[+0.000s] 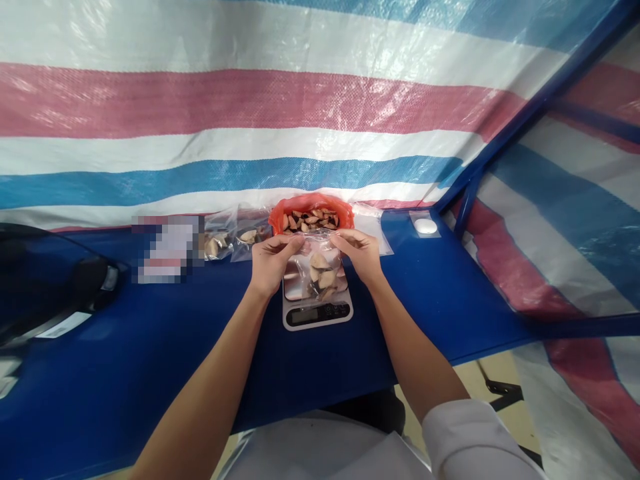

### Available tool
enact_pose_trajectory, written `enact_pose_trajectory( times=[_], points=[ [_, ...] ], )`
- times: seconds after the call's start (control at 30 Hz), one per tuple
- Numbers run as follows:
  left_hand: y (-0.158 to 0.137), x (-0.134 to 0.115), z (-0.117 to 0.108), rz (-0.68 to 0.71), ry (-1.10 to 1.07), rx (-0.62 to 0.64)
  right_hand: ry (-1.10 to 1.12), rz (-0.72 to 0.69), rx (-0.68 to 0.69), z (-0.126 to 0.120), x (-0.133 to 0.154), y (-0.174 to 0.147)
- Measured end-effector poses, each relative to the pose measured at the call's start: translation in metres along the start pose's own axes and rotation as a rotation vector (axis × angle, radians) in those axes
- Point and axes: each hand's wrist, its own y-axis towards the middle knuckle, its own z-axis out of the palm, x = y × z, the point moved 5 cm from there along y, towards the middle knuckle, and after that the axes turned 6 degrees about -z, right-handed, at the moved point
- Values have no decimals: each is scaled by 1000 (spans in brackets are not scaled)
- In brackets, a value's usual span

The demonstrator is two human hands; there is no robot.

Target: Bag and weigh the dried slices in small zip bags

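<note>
A clear plastic bag (pixel 321 275) with several pale and dark dried pieces in it is pinched at its top edge by both of my hands. My left hand (pixel 273 261) grips the top left corner, thumb against fingers. At the top right corner, my right hand (pixel 361 253) does the same. Beneath the bag lies a white kitchen scale (pixel 295 324) with a shiny plate and a dark display strip; whether the bag touches the plate I cannot tell. Just behind stands a red plastic bag (pixel 345 208), open, full of similar dried pieces (pixel 311 219).
Two filled clear bags (pixel 216 241) (pixel 253 237) lie left of the red bag. Farther right is a small packet with a white oval object (pixel 425 227). A black item (pixel 55 280) occupies the left of the blue table (pixel 430 300). Striped sheeting (pixel 250 100) walls the back, and a blue frame (pixel 500 140) rises at right.
</note>
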Motion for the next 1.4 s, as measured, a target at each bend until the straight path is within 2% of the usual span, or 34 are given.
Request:
enact_pose_trajectory(
  times=[0.2,0.63,1.0,1.4],
  points=[
    [-1,1,0,0,44,-6,-8,-25,-2,1,-4,2],
    [-2,-2,3,-6,47,66,-11,-29,3,0,12,2],
    [-4,-11,5,74,51,40,2,-13,10,3,1,0],
    [-2,-7,6,7,80,86,-38,15,14,0,-5,2]
  ],
)
